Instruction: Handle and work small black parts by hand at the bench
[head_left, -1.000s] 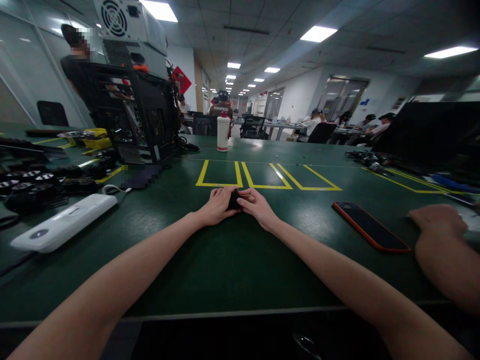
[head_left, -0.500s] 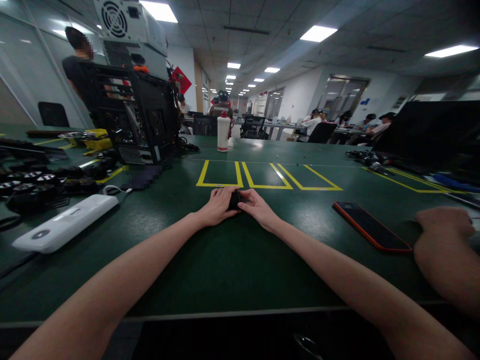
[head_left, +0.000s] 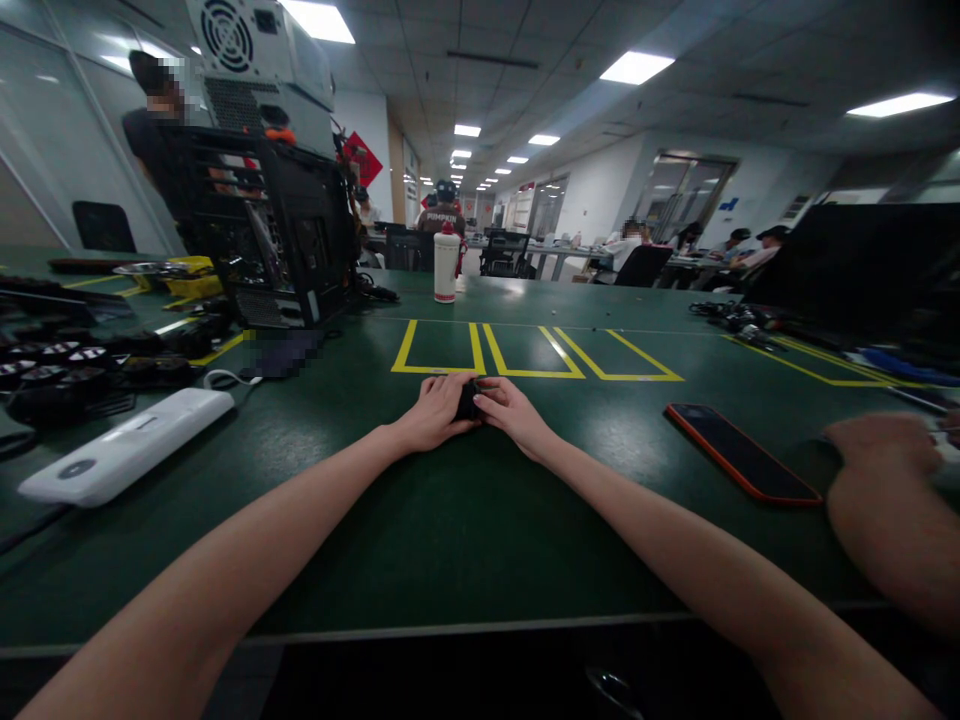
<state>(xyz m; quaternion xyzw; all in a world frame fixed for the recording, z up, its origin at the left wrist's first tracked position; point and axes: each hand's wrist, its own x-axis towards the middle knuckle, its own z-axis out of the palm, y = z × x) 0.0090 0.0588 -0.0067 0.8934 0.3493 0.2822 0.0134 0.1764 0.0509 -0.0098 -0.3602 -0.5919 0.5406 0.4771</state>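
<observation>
A small black object [head_left: 468, 400] rests low over the green table [head_left: 450, 530], just in front of the yellow tape outlines [head_left: 487, 374]. My left hand [head_left: 436, 412] is wrapped round its left side, fingers over the top and thumb along the near edge. From the right, the thumb and fingers of my right hand [head_left: 513, 414] pinch its other side. Most of the object is hidden by my fingers, so its exact kind cannot be made out.
An orange-edged phone [head_left: 742, 452] lies right, beside another person's hand [head_left: 885, 450]. At left are a white power strip [head_left: 131, 445], black parts [head_left: 67, 385] and an open computer case [head_left: 300, 225]. A white bottle [head_left: 446, 268] stands behind the outlines.
Both hands keep nearly the same place and grip on the black object; my right thumb has shifted slightly. The other person's hand at the right has moved a little left.
</observation>
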